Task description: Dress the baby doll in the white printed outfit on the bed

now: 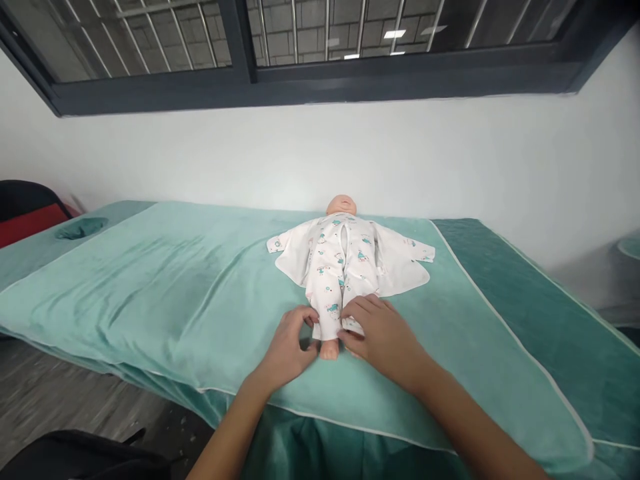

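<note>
A baby doll (pixel 342 204) lies on its back, its head toward the wall. On it are a white printed baby shirt (pixel 400 257), with sleeves and flaps spread out sideways, and matching baby trousers (pixel 327 287). My left hand (pixel 293 343) curls its thumb and fingers around the outer edge of the left trouser cuff. A bare doll foot (pixel 329 350) sticks out below that cuff. My right hand (pixel 380 337) has its fingers bent over the other trouser leg near the cuff, thumb on the inner side. It mostly hides the second foot.
Under the doll, a light green sheet (pixel 150 293) covers a padded bed, with darker green cover (pixel 540 313) showing at right. The bed has a round hole (pixel 83 228) at far left. A white wall (pixel 225 153) and barred window (pixel 320 40) stand behind. A black bag-like item (pixel 85 457) sits lower left.
</note>
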The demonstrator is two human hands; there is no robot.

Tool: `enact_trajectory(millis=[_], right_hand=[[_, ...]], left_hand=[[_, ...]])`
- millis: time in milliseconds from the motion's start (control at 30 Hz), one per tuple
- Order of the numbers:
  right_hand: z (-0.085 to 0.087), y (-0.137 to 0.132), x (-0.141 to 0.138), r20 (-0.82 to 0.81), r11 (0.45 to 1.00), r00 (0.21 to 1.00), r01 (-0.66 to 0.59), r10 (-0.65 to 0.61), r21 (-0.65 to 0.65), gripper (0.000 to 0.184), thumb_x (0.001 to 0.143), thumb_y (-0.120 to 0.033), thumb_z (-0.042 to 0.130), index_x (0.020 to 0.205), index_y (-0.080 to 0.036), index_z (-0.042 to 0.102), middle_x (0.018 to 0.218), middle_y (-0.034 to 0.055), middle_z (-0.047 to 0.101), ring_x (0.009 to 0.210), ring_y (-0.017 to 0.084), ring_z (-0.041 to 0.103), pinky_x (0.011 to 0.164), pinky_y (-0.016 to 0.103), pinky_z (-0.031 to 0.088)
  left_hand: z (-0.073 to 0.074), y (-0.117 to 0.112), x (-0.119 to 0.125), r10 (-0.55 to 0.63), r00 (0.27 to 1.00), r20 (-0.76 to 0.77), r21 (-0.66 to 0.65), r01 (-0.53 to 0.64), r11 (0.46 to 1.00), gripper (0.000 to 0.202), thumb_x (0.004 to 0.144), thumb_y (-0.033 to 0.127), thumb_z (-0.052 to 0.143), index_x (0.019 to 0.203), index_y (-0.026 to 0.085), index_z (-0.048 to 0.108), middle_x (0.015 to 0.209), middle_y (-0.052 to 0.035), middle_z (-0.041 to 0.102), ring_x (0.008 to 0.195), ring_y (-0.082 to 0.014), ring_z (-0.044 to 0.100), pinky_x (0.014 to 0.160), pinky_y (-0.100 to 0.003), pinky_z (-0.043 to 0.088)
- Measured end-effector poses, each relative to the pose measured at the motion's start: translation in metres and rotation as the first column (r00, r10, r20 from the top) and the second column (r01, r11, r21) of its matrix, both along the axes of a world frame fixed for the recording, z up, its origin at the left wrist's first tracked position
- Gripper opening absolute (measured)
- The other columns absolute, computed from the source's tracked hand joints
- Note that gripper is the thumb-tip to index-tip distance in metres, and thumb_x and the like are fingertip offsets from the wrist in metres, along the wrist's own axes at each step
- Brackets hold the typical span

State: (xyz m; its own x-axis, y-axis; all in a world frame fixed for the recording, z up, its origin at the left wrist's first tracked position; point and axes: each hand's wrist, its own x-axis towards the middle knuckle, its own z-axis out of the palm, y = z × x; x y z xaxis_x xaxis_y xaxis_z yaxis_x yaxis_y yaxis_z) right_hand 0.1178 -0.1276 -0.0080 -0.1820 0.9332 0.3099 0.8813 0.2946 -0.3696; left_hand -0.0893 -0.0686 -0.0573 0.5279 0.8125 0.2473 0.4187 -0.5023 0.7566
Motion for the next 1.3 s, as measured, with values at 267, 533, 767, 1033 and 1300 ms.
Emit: enact_trajectory(millis=[267, 533, 767, 1033, 1300], right_hand=[[0.023, 0.002, -0.024, 0.276, 0.969, 0.961, 0.089, -0.023, -0.229, 0.02, 0.086, -0.034, 0.065, 0.096, -0.017, 0.064, 0.1, 0.0074, 0.067, 0.101, 0.027, 0.056, 0.08, 0.037, 0.037], [0.005, -0.014, -0.035, 0.159, 1.0, 0.987, 0.0, 0.005, -0.028, 0.007, 0.09, -0.014, 0.053, 0.083, -0.017, 0.056, 0.091, 0.0047, 0.063, 0.094, 0.022, 0.052, 0.078, 0.033, 0.034], [0.017, -0.037, -0.018, 0.005, 0.99, 0.99, -0.141, 0.141, 0.029, 0.01, 0.087, -0.011, 0.052, 0.08, -0.018, 0.053, 0.082, 0.0012, 0.056, 0.086, 0.017, 0.048, 0.075, 0.028, 0.035], [0.023, -0.033, 0.031, 0.141, 0.98, 0.985, 0.119, -0.097, -0.159, 0.018, 0.087, -0.024, 0.058, 0.104, -0.02, 0.056, 0.104, 0.0031, 0.061, 0.095, 0.02, 0.056, 0.07, 0.028, 0.035], [-0.033, -0.033, 0.008, 0.135, 0.957, 0.954, 0.28, -0.268, -0.073, 0.008, 0.091, -0.015, 0.042, 0.092, -0.018, 0.05, 0.1, 0.0059, 0.057, 0.096, 0.022, 0.053, 0.07, 0.029, 0.032]], left_hand=[[0.003, 0.003, 0.008, 0.045, 0.996, 0.081, -0.069, -0.04, 0.997, 0.007, 0.084, 0.02, 0.049, 0.089, 0.021, 0.054, 0.085, 0.0004, 0.059, 0.08, -0.0158, 0.051, 0.077, -0.03, 0.038], [0.027, -0.018, 0.012, 0.1, 0.973, 0.21, -0.117, -0.077, 0.99, 0.009, 0.074, 0.015, 0.051, 0.082, 0.019, 0.052, 0.08, 0.0027, 0.054, 0.077, -0.0124, 0.048, 0.075, -0.025, 0.038], [0.033, -0.026, -0.018, 0.078, 0.997, 0.023, -0.049, -0.077, 0.996, 0.006, 0.076, 0.017, 0.053, 0.082, 0.02, 0.051, 0.076, 0.004, 0.053, 0.071, -0.0127, 0.047, 0.068, -0.026, 0.037], [0.049, -0.021, 0.001, 0.062, 0.997, -0.036, 0.201, -0.053, 0.978, 0.018, 0.083, 0.012, 0.045, 0.093, 0.021, 0.057, 0.097, -0.0016, 0.061, 0.095, -0.0168, 0.055, 0.084, -0.031, 0.043], [0.059, -0.029, 0.048, 0.074, 0.849, -0.523, 0.498, 0.234, 0.835, 0.014, 0.085, 0.013, 0.05, 0.096, 0.018, 0.056, 0.106, -0.0069, 0.061, 0.106, -0.0259, 0.052, 0.078, -0.041, 0.04]])
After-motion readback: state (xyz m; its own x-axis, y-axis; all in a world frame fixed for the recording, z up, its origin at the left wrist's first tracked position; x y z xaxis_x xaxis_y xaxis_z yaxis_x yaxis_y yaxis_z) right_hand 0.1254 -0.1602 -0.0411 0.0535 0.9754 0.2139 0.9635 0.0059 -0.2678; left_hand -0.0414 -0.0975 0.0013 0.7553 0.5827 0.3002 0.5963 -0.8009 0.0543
